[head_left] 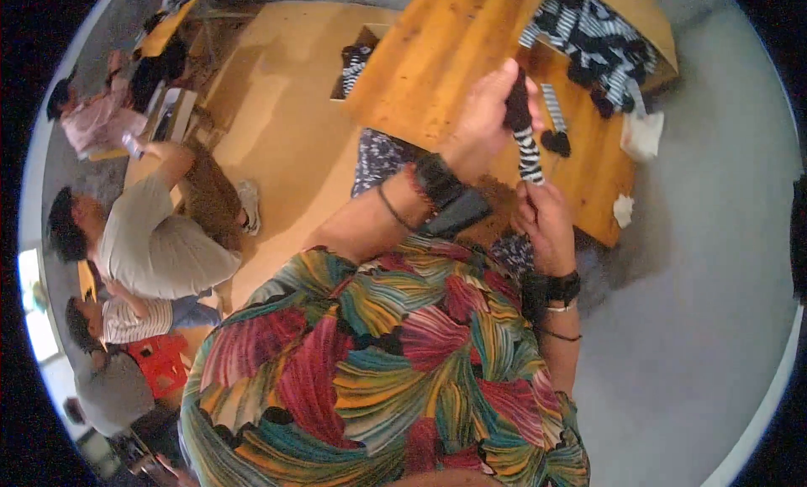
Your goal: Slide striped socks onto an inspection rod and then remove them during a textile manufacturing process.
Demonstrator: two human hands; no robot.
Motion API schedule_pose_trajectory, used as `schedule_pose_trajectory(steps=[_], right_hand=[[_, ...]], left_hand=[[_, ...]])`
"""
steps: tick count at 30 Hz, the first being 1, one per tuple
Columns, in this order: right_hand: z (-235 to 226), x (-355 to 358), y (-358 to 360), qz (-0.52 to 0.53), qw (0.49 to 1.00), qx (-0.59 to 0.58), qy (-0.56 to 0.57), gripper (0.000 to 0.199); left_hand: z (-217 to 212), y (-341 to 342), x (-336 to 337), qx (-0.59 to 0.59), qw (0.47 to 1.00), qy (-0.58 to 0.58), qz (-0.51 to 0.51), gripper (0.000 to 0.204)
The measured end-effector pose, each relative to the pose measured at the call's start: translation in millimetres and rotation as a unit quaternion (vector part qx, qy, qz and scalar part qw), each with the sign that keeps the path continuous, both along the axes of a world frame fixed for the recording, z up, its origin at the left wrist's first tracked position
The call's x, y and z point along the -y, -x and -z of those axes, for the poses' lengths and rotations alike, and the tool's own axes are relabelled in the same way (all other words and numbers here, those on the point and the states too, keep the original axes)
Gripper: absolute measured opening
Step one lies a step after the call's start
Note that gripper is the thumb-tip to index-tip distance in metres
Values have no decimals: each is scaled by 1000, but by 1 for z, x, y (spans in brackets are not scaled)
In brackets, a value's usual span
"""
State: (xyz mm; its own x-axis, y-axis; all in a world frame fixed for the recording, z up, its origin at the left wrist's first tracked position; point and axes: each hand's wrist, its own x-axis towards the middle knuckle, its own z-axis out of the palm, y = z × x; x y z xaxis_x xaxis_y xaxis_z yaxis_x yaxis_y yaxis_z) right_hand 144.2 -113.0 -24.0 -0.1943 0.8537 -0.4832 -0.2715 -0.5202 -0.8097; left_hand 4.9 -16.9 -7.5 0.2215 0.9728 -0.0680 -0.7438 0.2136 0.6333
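Observation:
A black sock with a black-and-white striped section (528,151) is stretched lengthwise between my hands above the wooden table (437,54). My left hand (487,109) is closed around its black upper part, with the thumb along the near side. At the lower striped end, my right hand (545,216) pinches the fabric between thumb and fingers. Just right of the held sock, a second striped sock with a black end (552,117) lies on the table.
A cardboard box (660,29) heaped with striped and black socks stands at the table's far right. White crumpled pieces (643,136) lie by the right edge. A smaller box (382,31) with socks sits beyond the table's left. Several people (164,239) sit at the left.

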Motion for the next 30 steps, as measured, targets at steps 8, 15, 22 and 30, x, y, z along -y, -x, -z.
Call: schedule_pose_trajectory(steps=[8,15,22,30], right_hand=[[3,18,-23,7,994,-111,-11,20],[7,18,-23,14,997,-70,-4,20],[7,14,-2,27,976,-215,10,21],[6,19,-24,13,999,-39,-25,18]], left_hand=[[14,16,7,-267,949,-160,59,12],[10,5,12,-196,974,-73,81,15],[11,2,11,-264,938,-200,100,16],[-1,17,1,-157,973,-156,59,38]])
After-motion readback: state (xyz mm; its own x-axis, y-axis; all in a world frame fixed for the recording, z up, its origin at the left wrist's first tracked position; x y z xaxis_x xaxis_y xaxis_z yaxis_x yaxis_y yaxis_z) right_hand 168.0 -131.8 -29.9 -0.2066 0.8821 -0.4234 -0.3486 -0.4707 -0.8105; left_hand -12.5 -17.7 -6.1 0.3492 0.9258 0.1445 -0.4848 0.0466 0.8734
